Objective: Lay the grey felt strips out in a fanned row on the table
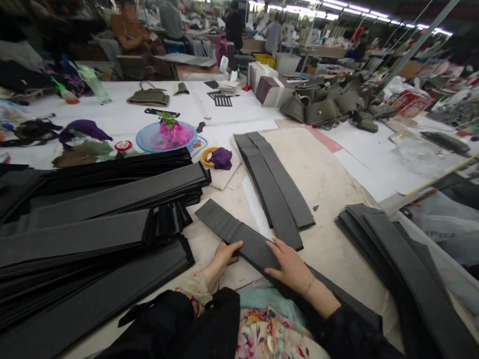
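Note:
A long dark grey strip (225,221) of flat sheet material lies slantwise in front of me on the table. My left hand (220,260) pinches its near edge, thumb on top and the other fingers partly hidden below. On the strip's upper face rests my right hand (293,265), fingers stretched and thumb spread apart from them. The strip's lower right end (357,303) reaches past my right forearm. Just beyond my hands lie overlapping grey strips (271,186), pointing away from me.
Thick stacks of grey strips (94,198) fill the left side. Another fanned pile (396,257) lies at right. Farther back are a blue basin (145,137) with pink plastic, a small yellow bowl (205,157) and a heap of olive bags (327,106). Several people work in the background.

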{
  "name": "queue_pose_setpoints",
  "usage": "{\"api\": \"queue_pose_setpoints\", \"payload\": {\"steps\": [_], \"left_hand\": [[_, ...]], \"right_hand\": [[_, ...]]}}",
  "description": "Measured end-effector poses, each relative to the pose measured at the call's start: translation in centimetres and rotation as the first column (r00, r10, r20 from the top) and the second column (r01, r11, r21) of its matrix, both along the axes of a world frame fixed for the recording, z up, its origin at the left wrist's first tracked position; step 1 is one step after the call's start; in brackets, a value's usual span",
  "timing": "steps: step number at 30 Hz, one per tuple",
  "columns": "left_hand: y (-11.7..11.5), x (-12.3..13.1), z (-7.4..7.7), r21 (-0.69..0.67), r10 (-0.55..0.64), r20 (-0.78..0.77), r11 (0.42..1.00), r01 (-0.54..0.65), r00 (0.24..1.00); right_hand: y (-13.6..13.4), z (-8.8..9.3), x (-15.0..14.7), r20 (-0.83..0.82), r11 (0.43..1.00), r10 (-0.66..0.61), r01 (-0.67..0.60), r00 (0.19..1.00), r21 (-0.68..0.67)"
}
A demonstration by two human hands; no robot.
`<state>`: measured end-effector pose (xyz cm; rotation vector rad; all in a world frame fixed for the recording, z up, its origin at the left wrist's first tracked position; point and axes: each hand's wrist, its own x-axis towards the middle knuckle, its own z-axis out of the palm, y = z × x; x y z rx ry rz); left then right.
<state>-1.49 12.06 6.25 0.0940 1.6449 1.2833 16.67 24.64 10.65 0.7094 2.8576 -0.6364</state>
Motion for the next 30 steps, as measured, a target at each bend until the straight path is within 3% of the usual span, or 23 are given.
{"api": "queue_pose_setpoints", "payload": {"steps": [4, 8, 11, 13, 15, 17, 20, 25, 30], "left_hand": [[-0.5, -0.8, -0.4, -0.083, -0.136, -0.101, 0.988, 0.127, 0.986], [-2.1, -2.0, -0.6, -0.170, -0.260, -0.249, 0.960, 0.222, 0.933], [-3.2, -2.6, 0.0, -0.140, -0.253, -0.420, 0.967, 0.213, 0.871], [-3.4, -2.9, 0.3, -0.076, -0.253, -0.597, 0.963, 0.260, 0.761], [-3.0, -2.9, 0.4, -0.081, -0.294, -0.777, 0.923, 0.375, 0.556], [-2.6, -2.9, 0.2, -0.178, -0.355, -0.872, 0.871, 0.458, 0.336], [-2.3, -2.7, -0.1, -0.298, -0.423, -0.885, 0.837, 0.459, 0.196], [-2.6, -2.4, 0.2, -0.359, -0.457, -0.879, 0.820, 0.446, 0.132], [-2.5, -2.3, 0.2, -0.360, -0.464, -0.872, 0.822, 0.440, 0.154]], "right_hand": [[-1.8, -1.3, -3.1, 0.068, 0.993, -0.025, 0.018, 0.997, 0.113], [-1.9, -2.7, -3.2, 0.073, 0.989, -0.039, 0.028, 0.997, 0.148], [-1.9, -3.2, -2.9, 0.061, 0.984, -0.039, 0.028, 0.997, 0.177], [-2.0, -3.3, -2.9, 0.059, 0.981, -0.040, 0.028, 0.997, 0.192], [-2.1, -3.3, -2.9, 0.060, 0.979, -0.035, 0.022, 0.998, 0.202], [-2.1, -3.2, -2.9, 0.061, 0.979, -0.022, 0.009, 0.998, 0.206], [-2.0, -2.9, -2.4, 0.059, 0.977, -0.008, -0.005, 0.998, 0.214], [-2.0, -2.6, -1.4, 0.068, 0.973, -0.016, 0.000, 0.998, 0.230], [-2.0, -2.6, -1.1, 0.084, 0.972, -0.025, 0.005, 0.996, 0.236]]}}
